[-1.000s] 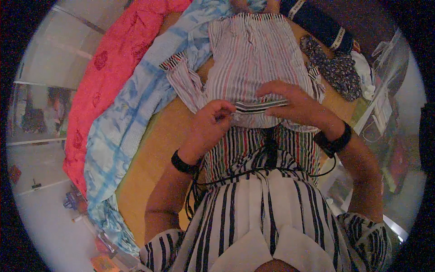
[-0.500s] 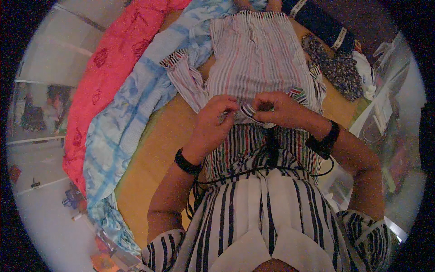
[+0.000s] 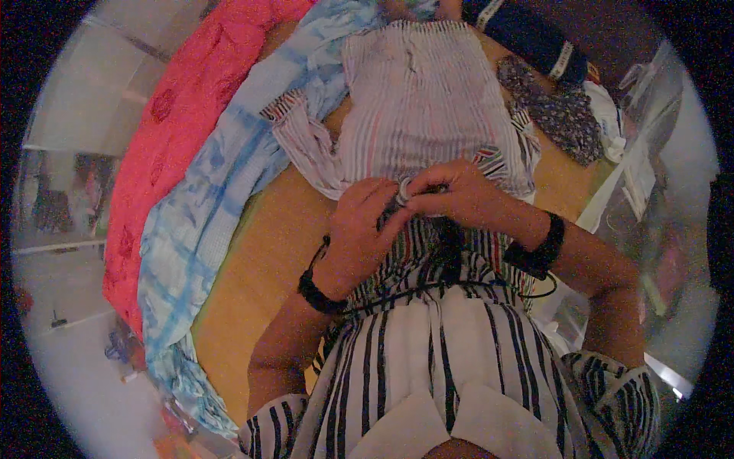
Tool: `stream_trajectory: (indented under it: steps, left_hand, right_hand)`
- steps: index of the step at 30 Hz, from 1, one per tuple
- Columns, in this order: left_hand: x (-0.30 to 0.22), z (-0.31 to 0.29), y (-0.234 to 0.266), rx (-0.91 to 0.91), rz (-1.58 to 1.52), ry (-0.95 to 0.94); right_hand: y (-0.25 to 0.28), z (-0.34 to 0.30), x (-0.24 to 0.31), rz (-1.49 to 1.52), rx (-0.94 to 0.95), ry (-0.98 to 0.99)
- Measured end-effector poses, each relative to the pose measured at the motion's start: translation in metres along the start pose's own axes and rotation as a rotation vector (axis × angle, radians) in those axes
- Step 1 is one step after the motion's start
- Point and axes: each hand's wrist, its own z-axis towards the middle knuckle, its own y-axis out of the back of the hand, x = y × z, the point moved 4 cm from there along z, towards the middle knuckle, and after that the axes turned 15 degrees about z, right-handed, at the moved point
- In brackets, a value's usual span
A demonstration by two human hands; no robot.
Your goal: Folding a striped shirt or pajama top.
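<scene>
In front of me lies a striped shirt (image 3: 420, 99), white with grey and pink lines, spread flat with one sleeve (image 3: 306, 145) out to the left. Both hands meet over its near edge, close to my waist. My right hand (image 3: 462, 195) pinches a small curved white-and-dark piece (image 3: 403, 190), seemingly a fold of the shirt. My left hand (image 3: 367, 222) has its fingers closed against the same piece, their tips touching or nearly touching the right ones. Darker striped fabric (image 3: 413, 241) shows beneath the hands. What lies between the fingertips is mostly hidden.
A light blue patterned cloth (image 3: 222, 176) and a red cloth (image 3: 172, 115) run down the left of the yellow-brown surface (image 3: 245, 268). At the far right are a dark speckled cloth (image 3: 562, 115), a navy cloth (image 3: 527, 38) and clear plastic (image 3: 642, 153).
My left hand has moved right and closed in on the right hand. The curved piece, wider between the hands before, now shows as a small loop. The view has shifted slightly.
</scene>
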Motion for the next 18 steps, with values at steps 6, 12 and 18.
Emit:
stream_trajectory:
  steps: [6, 12, 18]
  left_hand:
    - [0.004, -0.008, -0.009, 0.217, 0.032, -0.013]
    - [0.011, -0.009, -0.007, 0.071, 0.022, 0.021]
    - [0.023, -0.001, 0.001, -0.067, -0.065, 0.106]
  right_hand:
    - [0.001, -0.023, 0.005, -0.241, 0.020, 0.303]
    - [0.088, -0.052, -0.002, -0.031, -0.499, 0.132]
    - [0.134, -0.089, -0.031, -0.110, -0.565, -0.069]
